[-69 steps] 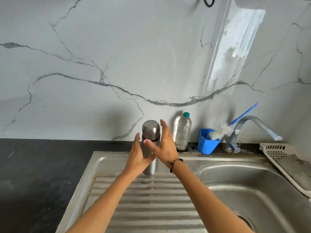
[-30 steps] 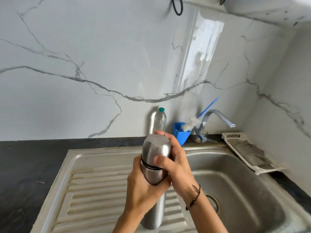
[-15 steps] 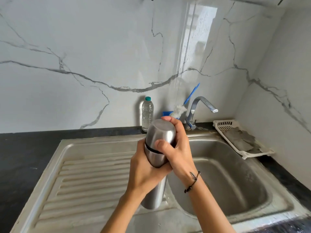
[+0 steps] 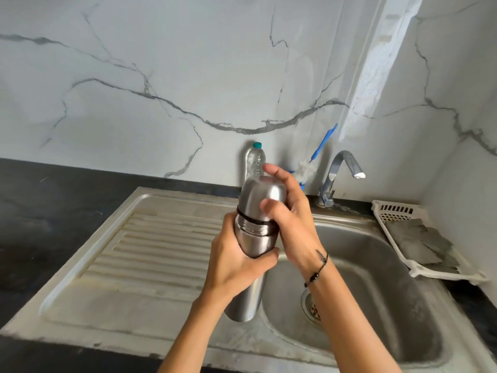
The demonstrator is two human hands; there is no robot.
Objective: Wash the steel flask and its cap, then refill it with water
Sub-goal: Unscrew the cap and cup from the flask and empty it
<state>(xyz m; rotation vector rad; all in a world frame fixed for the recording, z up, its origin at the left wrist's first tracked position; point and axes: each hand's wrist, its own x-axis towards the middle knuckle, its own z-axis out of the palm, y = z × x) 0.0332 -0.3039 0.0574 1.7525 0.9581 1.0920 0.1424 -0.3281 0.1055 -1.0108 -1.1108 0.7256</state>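
The marble-patterned wall (image 4: 188,76) fills the upper half of the view and turns a corner at the right. Below it, a dark countertop (image 4: 40,211) surrounds a steel sink unit (image 4: 139,195) comprising a ribbed drainboard (image 4: 150,254) on the left and a basin (image 4: 376,278) on the right, with a drain (image 4: 313,308) at the basin floor. A white plastic tray (image 4: 419,273) sits tilted on the right rim of the basin and holds a grey cloth (image 4: 419,243). A curved tap (image 4: 341,168) stands at the back rim, spout pointing right. Near its left are a clear plastic bottle (image 4: 255,160) with a teal lid and a blue-handled brush (image 4: 314,160), whose white head rests in a blue holder mostly hidden behind the hand. The steel flask (image 4: 251,265) is held in the air, roughly upright with its top leaning slightly away, over the boundary between drainboard and basin. The left hand (image 4: 236,265) grips the flask body below the neck, fingers wrapped behind it and thumb across the front. The right hand (image 4: 290,219) grips the cap (image 4: 262,200), thumb on the near side and fingers curled over the far side and top. The cap sits raised on the neck: a band of thread is exposed between the cap's black lower edge and the flask shoulder. A black beaded bracelet (image 4: 317,270) circles the right wrist.
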